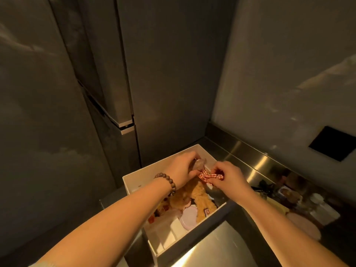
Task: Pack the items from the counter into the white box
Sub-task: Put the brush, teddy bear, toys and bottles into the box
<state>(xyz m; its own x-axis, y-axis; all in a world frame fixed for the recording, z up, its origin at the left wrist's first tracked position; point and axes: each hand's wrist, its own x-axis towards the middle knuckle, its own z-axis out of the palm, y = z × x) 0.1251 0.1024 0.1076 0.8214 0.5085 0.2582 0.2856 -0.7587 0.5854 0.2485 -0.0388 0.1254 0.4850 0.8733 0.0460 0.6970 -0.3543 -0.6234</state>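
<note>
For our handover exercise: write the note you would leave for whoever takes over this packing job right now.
Left hand grips a pale translucent item over the white box.
Right hand pinches a red checked cloth above the box.
Done: a fuzzy tan plush and a pink lid lie inside.
Left: jars and other items wait on the steel counter to the right.

Between the hands (204, 172), a red-and-white checked cloth (209, 176); below them a golden-tan plush toy (198, 197) and pale pink lid (187, 216) in the white box (134, 180); brown bead bracelet (167, 182).
</note>
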